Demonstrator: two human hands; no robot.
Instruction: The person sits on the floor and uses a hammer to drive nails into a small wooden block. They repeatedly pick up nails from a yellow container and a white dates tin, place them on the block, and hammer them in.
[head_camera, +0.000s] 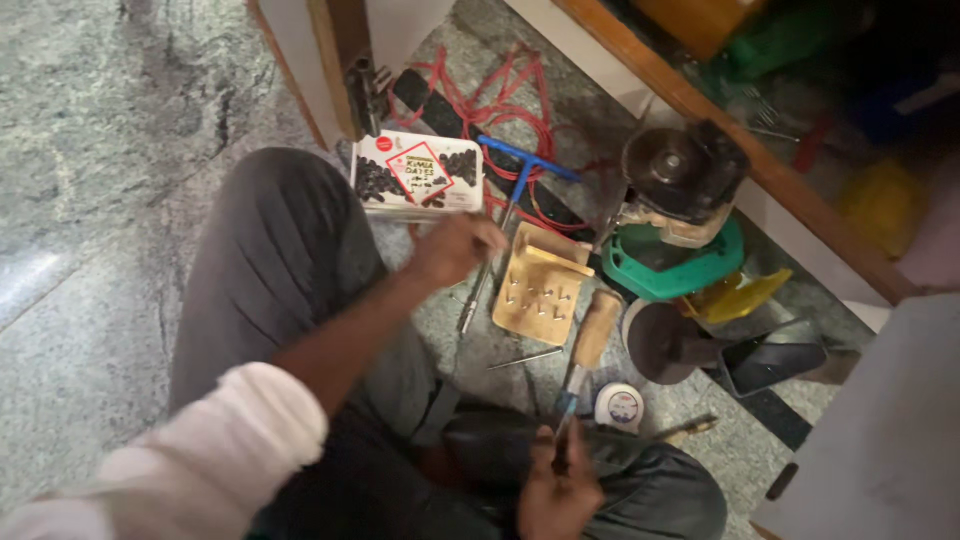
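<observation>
Right hand (556, 492) grip clamped on wooden-handled chisel (583, 358), long axis upright, handle pointing away, above lap. Left hand (455, 246) grip closed, contents unclear, beside white cardboard box (417, 175) on floor.

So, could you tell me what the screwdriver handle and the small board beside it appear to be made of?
The screwdriver handle looks like pale wood with a matt finish, judging by its tan colour and rounded shape, though blur leaves it open. The small board seems to be light plywood or similar timber, unpainted, with metal screws or nails standing out of its face.
</observation>
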